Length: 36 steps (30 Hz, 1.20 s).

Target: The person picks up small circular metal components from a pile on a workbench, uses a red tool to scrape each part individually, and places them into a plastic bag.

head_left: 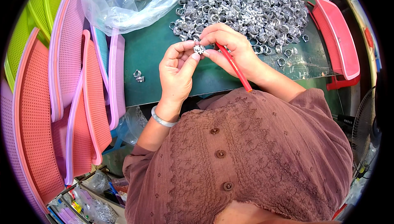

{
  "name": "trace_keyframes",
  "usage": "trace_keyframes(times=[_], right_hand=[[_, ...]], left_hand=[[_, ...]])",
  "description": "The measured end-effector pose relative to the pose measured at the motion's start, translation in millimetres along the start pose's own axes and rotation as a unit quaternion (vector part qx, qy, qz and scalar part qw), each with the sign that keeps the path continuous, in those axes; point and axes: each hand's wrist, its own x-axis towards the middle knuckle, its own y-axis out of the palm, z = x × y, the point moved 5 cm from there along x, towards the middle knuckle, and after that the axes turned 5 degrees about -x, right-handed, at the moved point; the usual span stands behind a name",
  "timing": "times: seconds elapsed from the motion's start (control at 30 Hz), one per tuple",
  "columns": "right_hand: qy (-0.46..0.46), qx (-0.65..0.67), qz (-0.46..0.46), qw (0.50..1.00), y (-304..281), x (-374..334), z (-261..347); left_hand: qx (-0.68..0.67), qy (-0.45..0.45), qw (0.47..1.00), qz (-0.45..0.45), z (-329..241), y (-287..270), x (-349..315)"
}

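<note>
Between the fingertips of my left hand (177, 66) is a silver ring (199, 49) with a cluster of clear stones facing up. The thumb and fingers pinch it. My right hand (236, 51) touches the ring's other side with thumb and fingertip, and a red pencil (234, 67) rests in its grip, slanting down toward my body. Right behind my hands a large heap of silver rings (246, 6) covers the green tabletop (147, 86). Two loose rings (138, 76) lie left of my left hand, and a few stray rings (281, 62) lie right of my right wrist.
Stacked perforated plastic baskets (35, 121) in pink, purple and green stand along the left. A clear plastic bag (123, 12) lies at the back left. At the right edge is a pink basket (338, 39), with a fan (363, 121) below it.
</note>
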Motion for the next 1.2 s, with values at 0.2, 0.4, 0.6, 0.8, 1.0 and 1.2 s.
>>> trace_keyframes(times=[0.2, 0.4, 0.6, 0.8, 1.0, 1.2], right_hand=[[0.005, 0.006, -0.002, 1.000, -0.3, -0.4, 0.4], [-0.003, -0.004, 0.002, 1.000, -0.7, -0.4, -0.1], [-0.008, -0.010, 0.011, 1.000, -0.6, -0.9, -1.5], [-0.001, -0.005, 0.009, 1.000, -0.5, -1.2, -2.4], [0.009, 0.001, -0.001, 1.000, -0.4, -1.3, -2.3], [0.010, -0.006, -0.002, 1.000, 0.0, -1.1, -3.1]], left_hand=[[-0.003, 0.000, 1.000, -0.001, 0.3, 0.1, 0.0], [0.005, 0.002, 1.000, 0.004, 1.1, -0.4, 0.7], [-0.004, 0.002, 1.000, 0.003, 0.0, 1.3, 1.0], [-0.004, 0.000, 1.000, 0.002, 0.2, 1.2, 0.7], [-0.004, -0.005, 1.000, 0.000, 0.4, 1.5, 0.6], [-0.006, -0.008, 1.000, 0.000, -0.3, 2.4, 0.5]])
